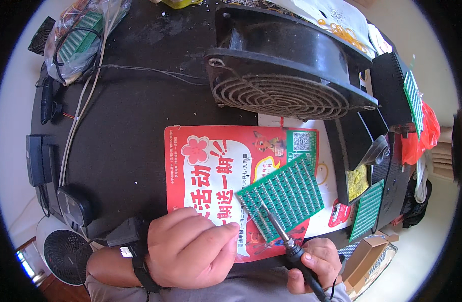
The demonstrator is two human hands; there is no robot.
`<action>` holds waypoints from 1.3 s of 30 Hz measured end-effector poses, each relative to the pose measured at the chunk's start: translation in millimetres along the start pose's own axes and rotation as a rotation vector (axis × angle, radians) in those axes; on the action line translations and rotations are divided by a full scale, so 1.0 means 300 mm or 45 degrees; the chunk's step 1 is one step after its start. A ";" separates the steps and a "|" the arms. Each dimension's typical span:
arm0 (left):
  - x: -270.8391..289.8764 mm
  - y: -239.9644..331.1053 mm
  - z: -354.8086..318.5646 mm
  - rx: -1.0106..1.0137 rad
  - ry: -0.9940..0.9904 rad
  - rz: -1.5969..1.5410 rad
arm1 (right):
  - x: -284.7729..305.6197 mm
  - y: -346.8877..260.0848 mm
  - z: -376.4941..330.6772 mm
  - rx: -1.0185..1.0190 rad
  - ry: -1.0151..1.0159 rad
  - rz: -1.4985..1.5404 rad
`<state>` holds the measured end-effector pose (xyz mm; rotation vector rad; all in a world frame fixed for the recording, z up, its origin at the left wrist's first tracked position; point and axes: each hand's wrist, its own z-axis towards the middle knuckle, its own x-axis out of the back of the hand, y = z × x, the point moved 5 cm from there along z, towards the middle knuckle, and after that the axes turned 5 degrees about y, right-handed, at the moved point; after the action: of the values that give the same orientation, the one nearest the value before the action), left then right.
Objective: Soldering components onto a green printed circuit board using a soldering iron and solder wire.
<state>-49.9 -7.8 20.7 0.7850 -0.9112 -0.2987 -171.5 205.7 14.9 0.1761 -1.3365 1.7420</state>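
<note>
A green circuit board with rows of small parts lies at an angle on a red printed sheet. My right hand grips a soldering iron by its dark handle. The iron's metal tip reaches up and left over the lower left part of the board. Left of the board, my left hand is closed with thumb and fingers pinched together. Whatever is between those fingers, if anything, is too small or hidden to make out. A black strap is around my left wrist.
A large black fan stands behind the board. To the right are a black holder with yellow sponge and another green board. Cables and black adapters line the left. A bag of boards sits back left.
</note>
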 end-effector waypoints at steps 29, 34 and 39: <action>-0.024 0.014 -0.014 -0.084 -0.032 -0.024 | -0.004 -0.007 -0.029 -0.073 0.171 -0.019; -0.026 0.017 -0.013 -0.101 -0.033 -0.029 | -0.004 -0.003 -0.029 -0.056 0.160 -0.015; -0.026 0.018 -0.013 -0.084 -0.074 -0.010 | -0.001 -0.006 -0.027 -0.068 0.154 -0.011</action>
<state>-52.0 2.0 18.5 0.7225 -0.9486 -0.3586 -166.8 212.2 12.8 0.0459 -1.2910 1.6806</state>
